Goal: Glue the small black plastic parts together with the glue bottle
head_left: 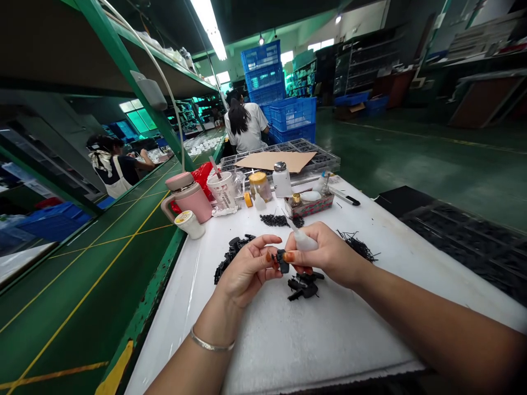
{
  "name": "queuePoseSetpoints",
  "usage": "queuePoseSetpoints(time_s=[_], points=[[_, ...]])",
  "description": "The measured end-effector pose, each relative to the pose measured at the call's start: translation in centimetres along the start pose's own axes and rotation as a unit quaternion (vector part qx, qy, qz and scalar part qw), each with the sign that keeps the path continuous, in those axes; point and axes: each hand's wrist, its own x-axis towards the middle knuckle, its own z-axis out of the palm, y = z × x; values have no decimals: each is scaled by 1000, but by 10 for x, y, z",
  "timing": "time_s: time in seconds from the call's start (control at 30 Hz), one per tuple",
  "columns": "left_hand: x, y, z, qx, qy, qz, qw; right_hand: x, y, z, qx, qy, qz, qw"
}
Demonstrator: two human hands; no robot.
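Between the fingertips of both hands is a small black plastic part (282,261), held over the white tabletop (263,340). My left hand (251,269) pinches it from the left. My right hand (323,249) touches the part with thumb and fingertip while also gripping a white squeeze bottle (303,239), its thin nozzle pointing up and to the left. Orange-brown stains mark the fingertips of both hands. Just below lies a small pile of black parts (304,286). Behind my left hand is another heap of black parts (234,253).
Tiny black pieces (275,220) and thin black sticks (357,246) lie farther back. Along the rear stand a pink mug (192,198), a plastic cup (222,189), a yellow-lidded jar (260,185), a pump bottle (281,181) and a small box (310,206). A cutter knife (345,196) lies right. Two people sit beyond.
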Motion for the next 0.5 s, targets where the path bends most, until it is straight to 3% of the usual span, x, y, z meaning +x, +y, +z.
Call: queuePoseSetpoints(time_s=[0.3, 0.5], points=[[-1, 1, -1, 22, 30, -19, 999, -3, -4, 1, -152, 24, -41, 987], [-2, 0, -3, -7, 23, -49, 999, -7, -2, 6, -271, 50, -143, 951]])
